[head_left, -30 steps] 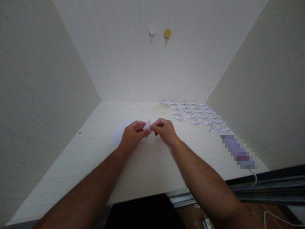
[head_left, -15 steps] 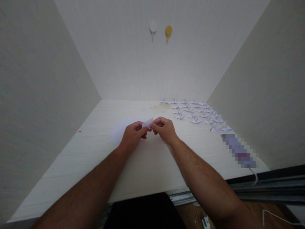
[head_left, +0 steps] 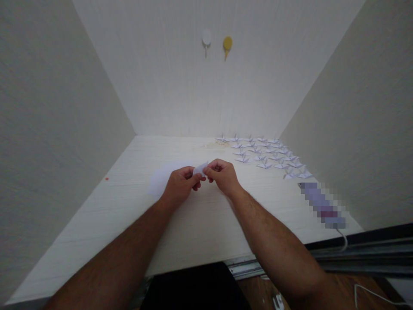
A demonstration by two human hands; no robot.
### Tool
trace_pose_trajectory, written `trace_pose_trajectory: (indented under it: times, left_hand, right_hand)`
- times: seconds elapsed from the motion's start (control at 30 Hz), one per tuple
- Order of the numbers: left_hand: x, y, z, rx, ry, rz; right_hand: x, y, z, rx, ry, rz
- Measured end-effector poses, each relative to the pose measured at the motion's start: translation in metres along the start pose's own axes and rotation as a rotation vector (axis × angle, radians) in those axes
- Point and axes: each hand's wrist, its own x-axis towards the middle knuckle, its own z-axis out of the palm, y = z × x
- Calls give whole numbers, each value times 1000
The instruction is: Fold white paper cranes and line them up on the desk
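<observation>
A small folded piece of white paper [head_left: 200, 168] is held above the table between my two hands. My left hand [head_left: 183, 183] pinches its left side, thumb on top. At the paper's right end, my right hand [head_left: 222, 174] grips it between thumb and fingers. The fingers partly cover the paper, so its exact folds cannot be made out. Behind my left hand, white paper sheets [head_left: 159, 177] lie flat on the table. Several folded white paper cranes [head_left: 264, 162] stand in rows toward the back right.
The pale table [head_left: 206, 228] is closed in by walls on three sides. A blurred-out device [head_left: 322, 206] with a white cable [head_left: 345, 243] lies near the right edge. A white hook [head_left: 206, 38] and a yellow hook [head_left: 227, 43] are on the back wall.
The folded paper has tilted slightly lower between my fingers. Both hands keep their pinch and have barely moved.
</observation>
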Motion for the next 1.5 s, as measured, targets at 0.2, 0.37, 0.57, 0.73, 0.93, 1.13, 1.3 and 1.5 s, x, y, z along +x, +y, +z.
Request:
trace_pose_trajectory:
  times: [0.2,0.37,0.57,0.73,0.93,1.13,1.3,1.5]
  left_hand:
    - [-1,1,-1,21,-10,-11]
    - [-2,3,0,18,1,-45]
    - [-2,3,1,-37,-14,-63]
    - [-2,3,0,-45,-21,-66]
    - [0,-1,0,-22,-32,-59]
    - [-1,-2,-1,-17,-19,-85]
    - [0,-5,-3,-10,-27,-80]
    - [0,-5,-1,-73,-54,-83]
  right_hand:
    - [0,-1,0,-11,12,5]
    - [0,-2,-1,-16,24,0]
    - [1,-2,-3,-10,42,-5]
    - [0,-4,-4,12,53,2]
    - [1,-4,-4,28,83,7]
    - [0,-5,-4,38,52,-1]
    - [1,-4,-4,42,88,-20]
    - [0,-4,-4,55,154,-30]
